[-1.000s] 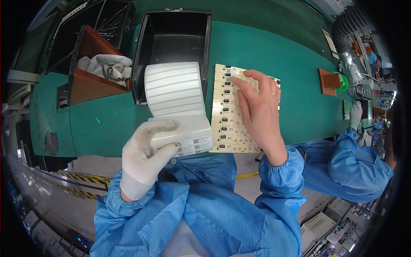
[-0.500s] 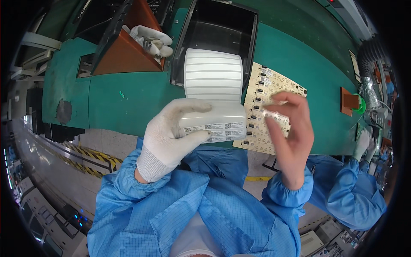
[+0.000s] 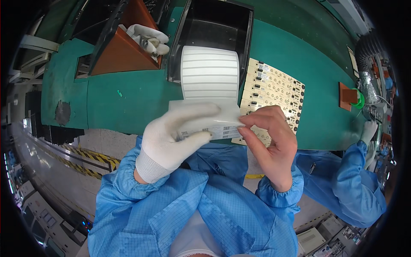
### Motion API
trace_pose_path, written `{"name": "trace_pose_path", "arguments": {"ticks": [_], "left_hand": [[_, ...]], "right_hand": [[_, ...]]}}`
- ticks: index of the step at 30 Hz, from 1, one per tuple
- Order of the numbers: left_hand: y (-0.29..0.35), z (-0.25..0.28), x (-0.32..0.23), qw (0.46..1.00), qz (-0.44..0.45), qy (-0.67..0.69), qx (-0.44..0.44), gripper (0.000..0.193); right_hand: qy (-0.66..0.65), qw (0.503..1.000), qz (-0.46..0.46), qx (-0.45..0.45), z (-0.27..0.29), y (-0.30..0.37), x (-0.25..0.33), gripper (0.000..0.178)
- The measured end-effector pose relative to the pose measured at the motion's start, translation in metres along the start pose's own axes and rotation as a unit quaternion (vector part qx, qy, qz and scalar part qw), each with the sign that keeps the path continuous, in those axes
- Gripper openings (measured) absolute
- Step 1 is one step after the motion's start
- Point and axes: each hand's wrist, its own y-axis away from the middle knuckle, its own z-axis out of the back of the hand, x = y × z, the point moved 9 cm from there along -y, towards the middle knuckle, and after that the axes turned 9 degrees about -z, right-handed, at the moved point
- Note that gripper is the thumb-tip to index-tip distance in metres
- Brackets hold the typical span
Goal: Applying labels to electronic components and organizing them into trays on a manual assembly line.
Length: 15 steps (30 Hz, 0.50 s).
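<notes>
A strip of labels [image 3: 209,77] on backing paper runs from a black bin [image 3: 216,32] toward me. Its near end is folded over, and small printed labels [image 3: 226,132] show on the lower face. My left hand [image 3: 165,139], in a white glove, holds this end between thumb and fingers. My bare right hand [image 3: 274,139] pinches the strip's right edge with thumb and forefinger; whether a single label is between those fingertips I cannot tell. Just beyond and beside the right hand lies a cream circuit board panel [image 3: 278,88] with rows of small dark parts, its near part hidden by that hand.
White gloves [image 3: 150,40] lie in a brown, black-edged holder [image 3: 117,53] at the far left. A green roll [image 3: 359,101] stands by a brown block [image 3: 347,95] at the right of the green table [image 3: 321,64]. A co-worker's gloved hand [image 3: 368,132] is farther right.
My right hand has moved left from over the circuit board panel and closed on the label strip's right edge. The strip's near end has tilted, showing less of its printed labels.
</notes>
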Motion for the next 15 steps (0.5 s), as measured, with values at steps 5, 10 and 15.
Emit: {"name": "trace_pose_path", "arguments": {"ticks": [5, 10, 15], "left_hand": [[0.000, 0.000, 0.004, 0.998, 0.025, -0.052, 0.028, 0.028], [-0.002, 0.006, 0.007, 0.995, 0.027, -0.096, 0.012, 0.028], [-0.001, 0.008, 0.010, 0.994, 0.063, -0.093, 0.000, 0.029]], "right_hand": [[-0.012, 0.999, 0.029, -0.014, 0.000, 0.000, 0.005, 0.023], [0.036, 0.997, 0.060, -0.020, -0.001, 0.001, 0.010, 0.025], [0.114, 0.985, 0.118, -0.061, -0.001, 0.005, 0.024, 0.028]]}}
